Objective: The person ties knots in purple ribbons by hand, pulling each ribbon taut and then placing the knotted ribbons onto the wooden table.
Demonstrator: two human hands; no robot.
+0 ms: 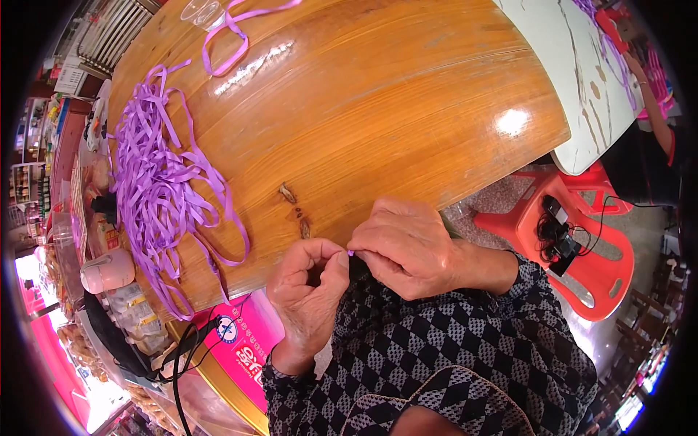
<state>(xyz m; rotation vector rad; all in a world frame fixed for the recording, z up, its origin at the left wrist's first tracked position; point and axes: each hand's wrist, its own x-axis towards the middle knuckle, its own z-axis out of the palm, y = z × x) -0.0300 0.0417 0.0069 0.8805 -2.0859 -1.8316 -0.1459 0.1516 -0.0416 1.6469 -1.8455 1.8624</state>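
Observation:
My left hand (pixel 309 294) and my right hand (pixel 407 248) meet in front of my chest at the table's near edge. Both are closed in a pinch. A tiny bit of purple ribbon (pixel 351 253) shows between their fingertips; the rest of that piece is hidden by the fingers. To the left, a large tangled heap of purple ribbon (pixel 156 174) lies on the wooden table (pixel 378 109), with strands trailing over its near edge. Another length of purple ribbon (pixel 240 40) curls at the far left beside a clear plastic cup (pixel 202 12).
A white marbled table (pixel 567 65) adjoins at the far right, where another person's arm (pixel 652 105) reaches toward purple ribbon. Red plastic stools (pixel 592 280) stand at the right, one bearing a black cabled device (pixel 558 236). A pink rounded object (pixel 107 271) and black cables (pixel 178 363) are at left.

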